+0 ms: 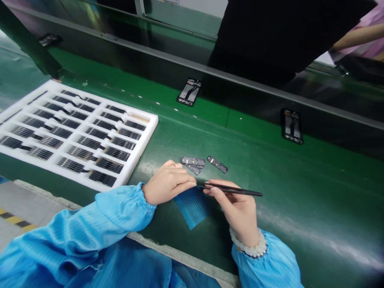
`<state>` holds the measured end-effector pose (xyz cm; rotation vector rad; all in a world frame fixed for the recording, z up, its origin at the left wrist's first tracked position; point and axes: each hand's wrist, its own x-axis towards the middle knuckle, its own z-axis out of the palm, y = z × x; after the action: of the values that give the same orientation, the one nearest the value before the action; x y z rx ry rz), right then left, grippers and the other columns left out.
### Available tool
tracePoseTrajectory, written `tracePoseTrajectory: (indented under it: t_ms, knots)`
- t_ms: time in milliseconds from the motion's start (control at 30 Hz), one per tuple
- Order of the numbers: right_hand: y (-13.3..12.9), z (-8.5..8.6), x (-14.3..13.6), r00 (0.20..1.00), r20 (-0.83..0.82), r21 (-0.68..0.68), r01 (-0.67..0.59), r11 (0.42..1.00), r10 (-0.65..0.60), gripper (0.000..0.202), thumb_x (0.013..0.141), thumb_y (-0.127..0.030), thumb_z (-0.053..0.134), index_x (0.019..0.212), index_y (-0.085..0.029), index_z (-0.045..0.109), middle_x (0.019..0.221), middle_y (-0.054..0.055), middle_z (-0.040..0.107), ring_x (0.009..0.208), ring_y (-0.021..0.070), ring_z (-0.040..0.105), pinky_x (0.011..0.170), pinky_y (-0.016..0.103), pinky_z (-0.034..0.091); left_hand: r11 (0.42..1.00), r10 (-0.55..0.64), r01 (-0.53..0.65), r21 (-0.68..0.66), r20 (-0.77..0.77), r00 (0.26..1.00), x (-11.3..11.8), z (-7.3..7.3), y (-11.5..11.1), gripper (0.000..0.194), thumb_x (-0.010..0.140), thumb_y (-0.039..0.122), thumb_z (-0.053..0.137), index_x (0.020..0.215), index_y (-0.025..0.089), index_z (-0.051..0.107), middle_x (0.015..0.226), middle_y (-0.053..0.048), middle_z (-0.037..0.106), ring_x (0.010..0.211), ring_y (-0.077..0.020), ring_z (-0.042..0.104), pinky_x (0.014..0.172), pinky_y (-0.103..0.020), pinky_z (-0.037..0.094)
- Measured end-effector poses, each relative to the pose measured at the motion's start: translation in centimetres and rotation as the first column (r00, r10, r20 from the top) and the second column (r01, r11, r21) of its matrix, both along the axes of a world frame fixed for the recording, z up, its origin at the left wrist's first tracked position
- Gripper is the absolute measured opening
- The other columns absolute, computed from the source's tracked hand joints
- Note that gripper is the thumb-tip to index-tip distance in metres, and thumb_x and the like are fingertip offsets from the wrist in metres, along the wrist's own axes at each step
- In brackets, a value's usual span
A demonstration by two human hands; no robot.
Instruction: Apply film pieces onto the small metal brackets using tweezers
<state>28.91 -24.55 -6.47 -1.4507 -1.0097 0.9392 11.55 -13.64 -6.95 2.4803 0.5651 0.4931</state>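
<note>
My left hand [171, 182] is closed, with thumb and fingers pressed together; what they pinch is hidden. Black tweezers [240, 189] are gripped in my right hand [235, 204], their tip pointing left at my left thumb. Below both hands is a blue sheet [192, 208] dotted with rows of small dark marks, its upper edge covered by my left hand. Just beyond my fingers, a few narrow black plastic parts [193, 161] lie overlapping. Another black plastic part [217, 164] lies apart, slightly to the right.
A white foam tray [136, 160] with rows of dark flat strips [103, 178] stands at left on the green bench [300, 192]. Opened phone bodies [189, 92] [292, 126] rest along the green strip at the back. A person's arm [357, 38] shows at the upper right.
</note>
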Motion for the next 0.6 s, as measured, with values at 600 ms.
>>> tracePoseTrajectory:
  t_ms: [600]
  knots:
    - [0.07,0.29,-0.17,1.0,0.023,-0.042,-0.011,0.999,0.012,0.015,0.077,-0.03,0.067,0.085,-0.018,0.069,0.071,0.005,0.074,0.064,0.0194,0.071,0.066,0.032,0.061,0.987,-0.041,0.04,0.155,0.005,0.999,-0.29,-0.41,-0.04,0.034,0.097,0.036,0.035,0.087,0.022,0.065,0.069,0.002,0.062,0.066,-0.0128,0.044,0.068,-0.03,0.026]
